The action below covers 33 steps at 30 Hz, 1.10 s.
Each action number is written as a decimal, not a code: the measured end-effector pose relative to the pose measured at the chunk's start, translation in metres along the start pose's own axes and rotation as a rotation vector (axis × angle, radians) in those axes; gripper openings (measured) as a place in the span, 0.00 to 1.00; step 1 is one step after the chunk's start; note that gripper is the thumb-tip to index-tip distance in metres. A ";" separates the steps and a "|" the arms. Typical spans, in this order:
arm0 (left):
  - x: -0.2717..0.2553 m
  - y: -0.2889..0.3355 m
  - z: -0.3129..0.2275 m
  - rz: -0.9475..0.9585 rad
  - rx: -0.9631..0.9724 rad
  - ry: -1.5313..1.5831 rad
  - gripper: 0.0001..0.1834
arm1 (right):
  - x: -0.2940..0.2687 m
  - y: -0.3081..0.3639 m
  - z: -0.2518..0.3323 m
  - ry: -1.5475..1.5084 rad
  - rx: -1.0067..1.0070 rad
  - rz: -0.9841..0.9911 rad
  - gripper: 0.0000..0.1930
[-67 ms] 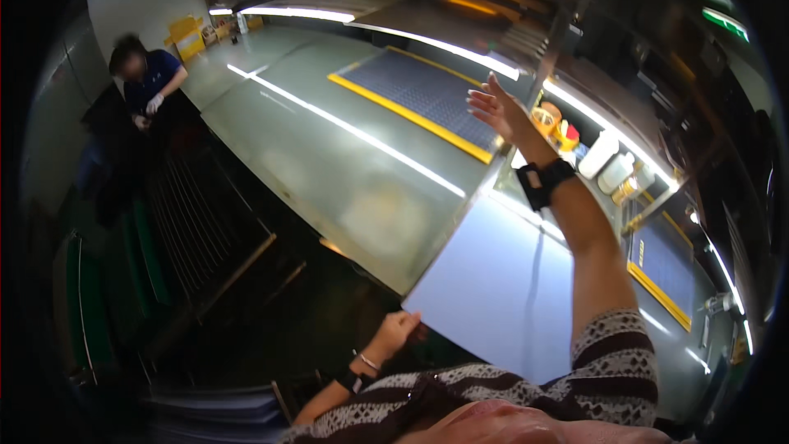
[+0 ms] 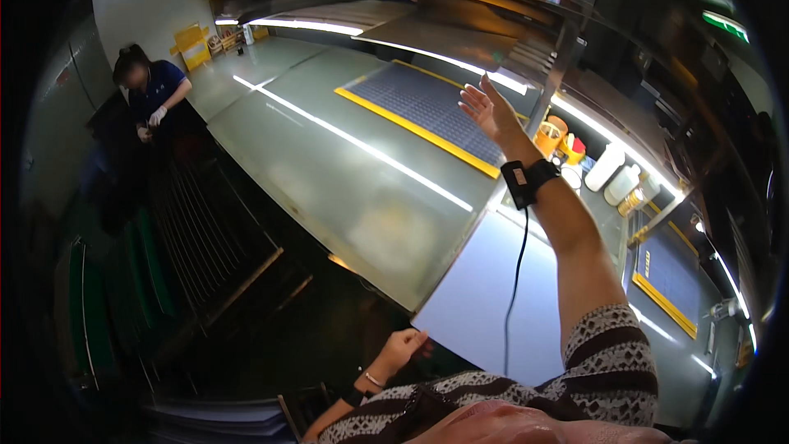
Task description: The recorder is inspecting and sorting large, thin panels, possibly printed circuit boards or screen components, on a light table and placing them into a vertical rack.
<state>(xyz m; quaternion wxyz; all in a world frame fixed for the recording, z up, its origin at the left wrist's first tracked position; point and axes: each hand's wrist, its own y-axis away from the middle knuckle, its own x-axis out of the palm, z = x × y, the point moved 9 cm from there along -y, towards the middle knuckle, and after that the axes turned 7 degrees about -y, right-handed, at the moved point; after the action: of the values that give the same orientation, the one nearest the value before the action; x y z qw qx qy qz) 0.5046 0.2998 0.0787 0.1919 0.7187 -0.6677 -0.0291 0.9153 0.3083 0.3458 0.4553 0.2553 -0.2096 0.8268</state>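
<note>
pinching a smooth, flat sheet, left grip is closed while right grip splays empty.

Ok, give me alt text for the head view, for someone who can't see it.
The left hand is at the left corner of a pale sheet, its grip unclear; the right hand is stretched out ahead, open. Farther off at upper left, a co-worker wears white gloves.

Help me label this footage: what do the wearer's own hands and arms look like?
Right hand and left hand are ungloved. The right wears a black strapped box with a black cable below; the left, a pale bracelet and black band. The right sleeve is short, dark with patterned grey stripes.
</note>
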 end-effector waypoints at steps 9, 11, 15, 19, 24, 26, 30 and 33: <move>-0.101 0.041 0.012 -0.250 -0.110 0.005 0.11 | 0.035 -0.044 0.003 -0.299 -0.300 -0.064 0.47; -0.118 0.045 0.008 -0.302 -0.090 -0.005 0.11 | 0.036 -0.053 -0.001 -0.340 -0.283 -0.148 0.46; -0.135 0.046 -0.004 -0.367 -0.012 0.030 0.11 | 0.028 -0.077 -0.014 -0.445 -0.277 -0.307 0.36; -0.141 0.046 -0.007 -0.397 -0.001 0.034 0.10 | 0.013 -0.112 -0.015 -0.478 -0.423 -0.371 0.22; -0.167 0.056 -0.024 -0.498 0.040 -0.086 0.10 | -0.009 -0.118 -0.011 -0.430 -0.425 -0.291 0.13; -0.190 0.058 -0.047 -0.552 0.064 -0.113 0.11 | -0.022 -0.085 -0.013 -0.455 -0.347 -0.279 0.12; -0.226 0.032 -0.122 -0.462 0.260 0.299 0.24 | -0.041 0.037 -0.001 -0.182 -0.282 -0.224 0.12; -0.210 -0.003 -0.192 -0.128 0.382 0.615 0.36 | -0.053 0.129 -0.004 -0.383 -0.123 -0.158 0.15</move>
<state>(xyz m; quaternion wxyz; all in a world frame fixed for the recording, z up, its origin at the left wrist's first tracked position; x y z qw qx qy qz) 0.5422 0.5496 0.2102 0.2438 0.7571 -0.5257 0.3018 0.8275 0.2125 0.2953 0.4852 0.3951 -0.3218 0.7106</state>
